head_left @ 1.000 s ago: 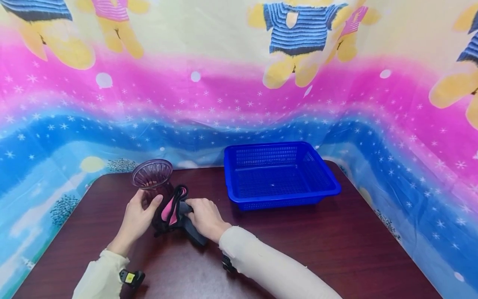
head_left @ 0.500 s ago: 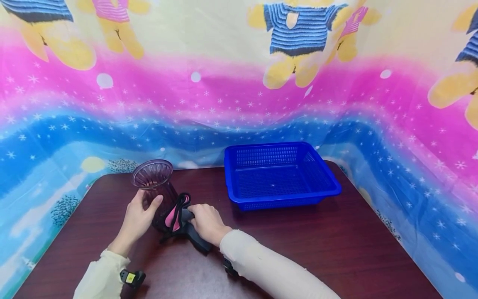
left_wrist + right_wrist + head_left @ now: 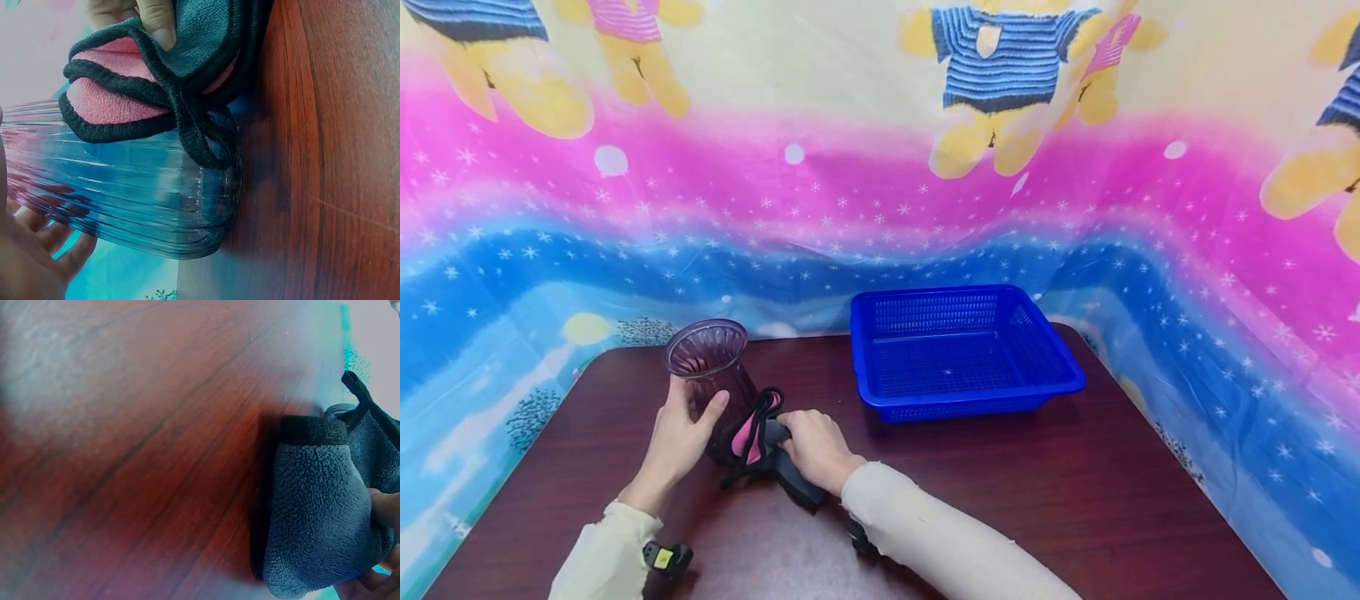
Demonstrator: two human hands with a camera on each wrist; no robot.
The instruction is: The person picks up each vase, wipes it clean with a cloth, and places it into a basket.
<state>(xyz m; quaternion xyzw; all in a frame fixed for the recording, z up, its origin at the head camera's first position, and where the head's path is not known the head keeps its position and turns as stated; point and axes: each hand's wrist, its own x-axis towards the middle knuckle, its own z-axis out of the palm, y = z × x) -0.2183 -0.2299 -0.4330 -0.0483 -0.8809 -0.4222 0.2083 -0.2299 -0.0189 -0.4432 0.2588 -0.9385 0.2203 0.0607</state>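
Observation:
A see-through purple glass vase (image 3: 706,348) with a flared, ribbed mouth stands tilted on the left part of the table. My left hand (image 3: 679,437) grips it around the body, thumb on the near side. In the left wrist view the vase's ribbed wall (image 3: 144,194) and base show close to the wood. My right hand (image 3: 816,448) pinches a folded cleaning cloth (image 3: 748,440), grey on one side and pink on the other, with black edging. The cloth lies against the vase's lower right side. Its grey pile (image 3: 319,512) fills the right of the right wrist view.
A blue plastic basket (image 3: 973,404) with perforated walls stands at the back right of the dark red wooden table (image 3: 1045,500). Behind the table hangs a patterned curtain (image 3: 820,200). Each wrist carries a small black camera (image 3: 667,558).
During the first half second my right hand drew the cloth slightly down and to the right along the vase. Since then both hands have barely moved. The left hand keeps its hold on the vase.

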